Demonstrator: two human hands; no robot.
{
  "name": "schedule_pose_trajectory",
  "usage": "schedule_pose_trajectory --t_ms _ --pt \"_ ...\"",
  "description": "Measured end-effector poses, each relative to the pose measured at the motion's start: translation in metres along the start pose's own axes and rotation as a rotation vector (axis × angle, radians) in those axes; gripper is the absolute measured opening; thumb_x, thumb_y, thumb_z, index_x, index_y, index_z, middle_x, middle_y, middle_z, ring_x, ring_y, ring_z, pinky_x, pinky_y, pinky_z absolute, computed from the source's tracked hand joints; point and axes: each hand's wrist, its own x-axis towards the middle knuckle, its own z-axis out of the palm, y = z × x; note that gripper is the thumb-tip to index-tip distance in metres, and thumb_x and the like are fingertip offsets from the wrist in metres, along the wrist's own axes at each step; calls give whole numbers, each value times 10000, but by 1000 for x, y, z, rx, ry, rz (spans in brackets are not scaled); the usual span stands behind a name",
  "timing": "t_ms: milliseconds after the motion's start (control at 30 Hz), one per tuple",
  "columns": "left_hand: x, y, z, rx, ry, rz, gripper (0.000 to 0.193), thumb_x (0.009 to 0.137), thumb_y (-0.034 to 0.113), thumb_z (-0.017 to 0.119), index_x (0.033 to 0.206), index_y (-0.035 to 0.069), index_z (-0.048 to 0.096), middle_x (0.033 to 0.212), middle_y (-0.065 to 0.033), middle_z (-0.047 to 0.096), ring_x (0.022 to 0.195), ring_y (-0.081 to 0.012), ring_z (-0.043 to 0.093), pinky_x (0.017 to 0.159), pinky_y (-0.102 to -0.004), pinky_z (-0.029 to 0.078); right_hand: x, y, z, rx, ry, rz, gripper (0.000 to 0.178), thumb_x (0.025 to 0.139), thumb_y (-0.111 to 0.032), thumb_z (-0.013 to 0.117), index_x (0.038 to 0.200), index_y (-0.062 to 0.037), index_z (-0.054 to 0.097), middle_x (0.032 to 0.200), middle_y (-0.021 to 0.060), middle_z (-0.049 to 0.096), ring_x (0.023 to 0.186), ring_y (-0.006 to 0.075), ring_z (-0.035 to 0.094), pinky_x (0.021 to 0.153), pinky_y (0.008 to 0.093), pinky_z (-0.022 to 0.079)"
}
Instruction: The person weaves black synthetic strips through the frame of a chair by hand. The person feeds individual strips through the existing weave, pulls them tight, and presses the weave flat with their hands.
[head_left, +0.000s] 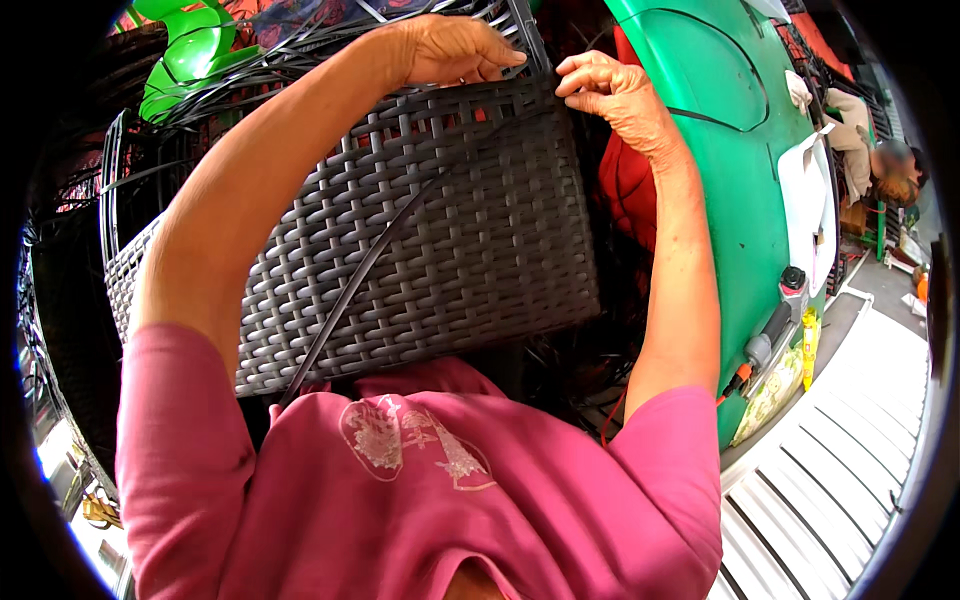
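Note:
A dark grey woven wicker panel [430, 250], tilted in front of my body, fills the middle of the view. At its upper edge my left hand [455, 50] is closed, its fingers curled down behind the rim; what they grip is hidden. By the upper right corner my right hand [622, 100] pinches a thin black plastic strip, thumb against forefinger. The strip's loop [765, 70] shows beyond that hand on the green surface. Across the weave a loose flat strip [365, 265] slants from the corner down to my shirt.
A green plastic surface [725, 200] rises on the right, with a grey bottle [793, 285], a yellow tube [809, 345] and white paper [805, 200]. Loose black strips [270, 85] and a bright green curved piece [190, 60] lie upper left. A person [893, 170] is far right.

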Motion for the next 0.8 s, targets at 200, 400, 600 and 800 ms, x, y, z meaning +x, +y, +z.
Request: schedule_pose_trajectory --t_ms 200,400,600,800 --pt "26 0 17 -438 -87 -123 340 899 284 559 1068 -10 546 996 -155 600 827 -207 602 761 -337 527 -16 0 11 -131 210 -1 154 695 37 686 820 -53 684 1027 15 594 732 75 517 697 222 444" --pt "35 -7 16 -427 -57 -47 437 871 289 607 1125 -47 491 1053 -192 545 858 -225 595 749 -345 532 -17 -10 11 -214 215 19 148 716 50 668 825 -48 683 1060 58 588 773 104 559 718 245 475" --pt "47 -9 18 -414 -47 -29 412 873 277 611 1095 -49 493 954 -158 559 790 -212 587 678 -352 531 -20 -35 19 -788 292 -163 128 688 -22 699 792 -95 685 981 12 594 812 168 558 741 302 430" --pt "66 -20 13 -428 -52 30 358 874 309 607 1003 -15 527 820 -83 520 753 -196 548 575 -412 520 -12 -46 37 -710 161 -207 64 711 -82 677 764 -65 644 756 41 574 745 232 576 650 353 441"
